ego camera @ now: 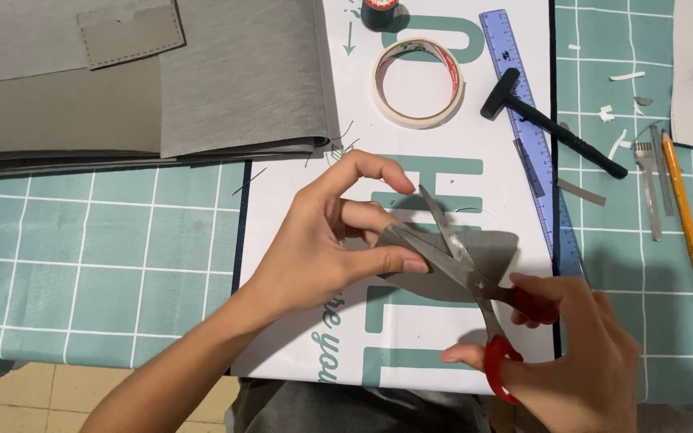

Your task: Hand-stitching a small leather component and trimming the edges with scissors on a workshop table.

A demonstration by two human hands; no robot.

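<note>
my left hand [326, 240] pinches a grey leather piece [487, 250] between thumb and fingers over the white printed sheet [443, 172]. my right hand [571, 361] grips red-handled scissors [463, 261], blades parted on the piece. far off lie a tape roll [419, 82], blue ruler [523, 120] and black hammer [551, 120].

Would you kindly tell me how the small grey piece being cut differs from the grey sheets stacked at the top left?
The small grey piece is held by the left hand between the scissors blades; the grey sheets lie flat, untouched. The piece is far smaller; the sheets are broad and layered. Both look like similar grey material.
</note>
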